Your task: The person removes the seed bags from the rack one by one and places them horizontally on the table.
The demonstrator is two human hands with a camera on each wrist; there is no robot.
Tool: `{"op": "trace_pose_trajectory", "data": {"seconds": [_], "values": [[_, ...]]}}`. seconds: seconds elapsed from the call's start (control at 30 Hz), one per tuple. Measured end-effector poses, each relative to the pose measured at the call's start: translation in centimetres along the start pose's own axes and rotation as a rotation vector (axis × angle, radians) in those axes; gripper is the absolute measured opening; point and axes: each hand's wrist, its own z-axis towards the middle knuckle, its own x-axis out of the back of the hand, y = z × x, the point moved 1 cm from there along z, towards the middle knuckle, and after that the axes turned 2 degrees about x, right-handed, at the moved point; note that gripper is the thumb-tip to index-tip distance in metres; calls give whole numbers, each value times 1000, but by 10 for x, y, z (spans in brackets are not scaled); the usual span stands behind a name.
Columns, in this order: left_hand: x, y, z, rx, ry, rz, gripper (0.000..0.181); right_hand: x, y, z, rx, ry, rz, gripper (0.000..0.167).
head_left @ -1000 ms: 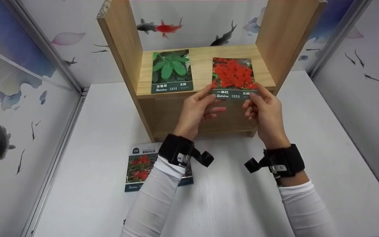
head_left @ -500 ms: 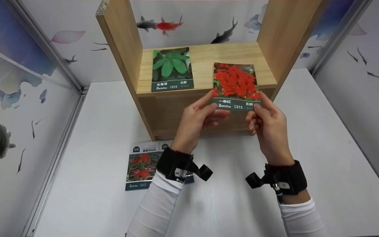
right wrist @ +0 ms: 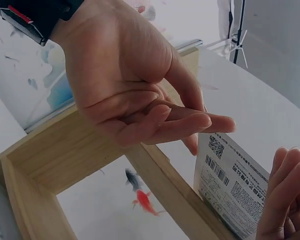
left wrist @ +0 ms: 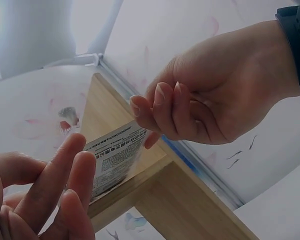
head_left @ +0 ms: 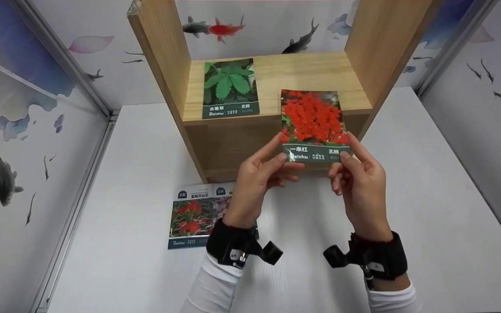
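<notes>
At the shelf (head_left: 311, 71): red-flower packet (head_left: 313, 117) is held by left hand (head_left: 252, 184) and right hand (head_left: 367, 189).
Fingers (head_left: 270, 146): pinched on both lower sides.
Pressure: best shared evenly.

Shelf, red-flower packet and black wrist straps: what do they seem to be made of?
Shelf: pale wood, or wood-look board, smooth; grain lines run along its surfaces.
Red-flower packet: probably coated paper or thin plastic, somewhat glossy; a bright glint shows near its lower left corner.
Black wrist straps: perhaps fabric, with a dull, dark finish; the exact material is unclear.
</notes>
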Motion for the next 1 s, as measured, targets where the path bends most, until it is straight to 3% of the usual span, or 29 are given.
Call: {"op": "trace_pose_trajectory", "data": {"seconds": [0.2, 0.63, 0.8, 1.0], "values": [[-3, -7, -13, -11, 42, -11, 44, -1, 2, -12, 24, 9, -19, 50], [-6, -18, -42, -34, 44, -63, 44, -4, 8, -41, 48, 59, -44, 45], [-9, -16, -50, -37, 35, -64, 44, -5, 6, -49, 47, 86, -64, 42], [-5, -26, -53, -19, 47, -71, 44, -4, 8, -57, 25, 98, -71, 42]]}}
